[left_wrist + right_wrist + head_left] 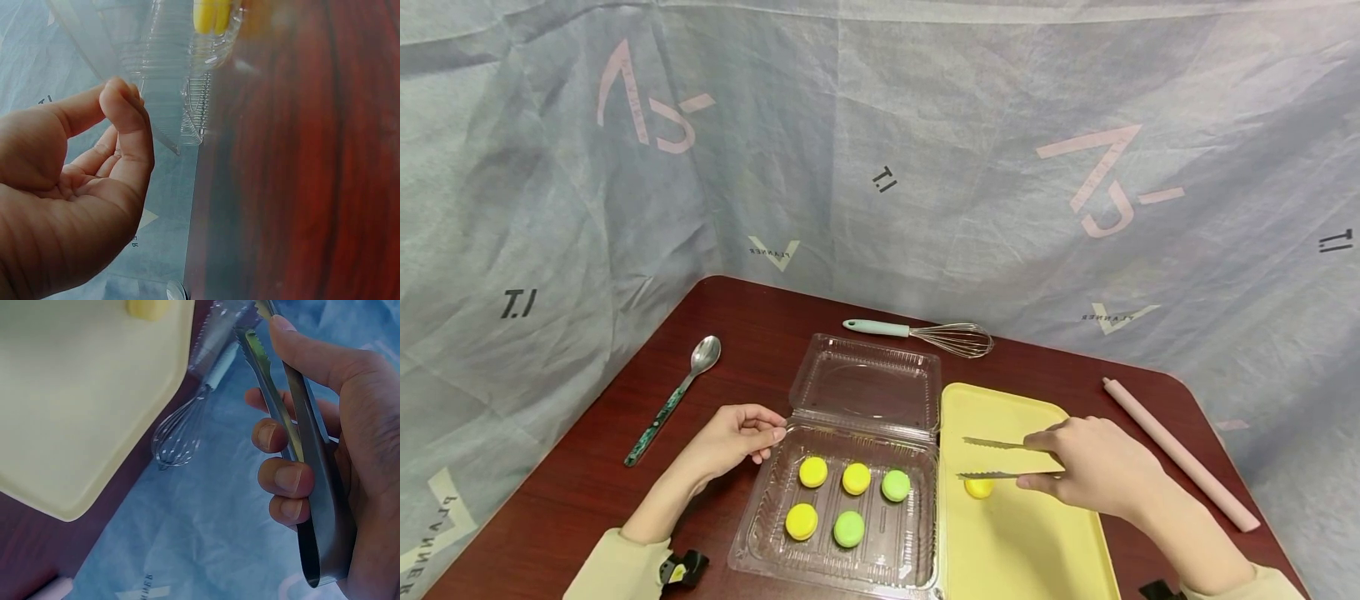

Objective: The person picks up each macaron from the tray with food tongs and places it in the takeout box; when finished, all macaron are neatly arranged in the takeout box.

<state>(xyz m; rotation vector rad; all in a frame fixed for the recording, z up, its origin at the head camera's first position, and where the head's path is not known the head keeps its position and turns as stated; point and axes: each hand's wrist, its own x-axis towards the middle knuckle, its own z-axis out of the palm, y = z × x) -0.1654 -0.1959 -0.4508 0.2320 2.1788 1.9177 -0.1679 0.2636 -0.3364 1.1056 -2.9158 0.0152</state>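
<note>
My left hand [735, 439] pinches the rim of a clear plastic box [831, 572] at its back left corner, thumb against forefinger. Inside the box sit three yellow macarons [802, 522] and two green macarons [849, 529]; its hinged lid [865, 385] lies back, opened away from me. Metal tongs [994, 443] are in my right hand [1101, 467], their toothed tips spread apart with nothing between them. They hover over a yellow tray [1000, 554], where a single yellow macaron [978, 490] lies, partly covered by the nearer tong arm in the head view.
Behind the lid lies a whisk [880, 327] with a pale green handle. A spoon [662, 417] with a patterned green handle rests on the left of the dark red table [752, 312]. The right side holds a pink rolling pin [1180, 454]. Grey cloth [925, 125] hangs around the table.
</note>
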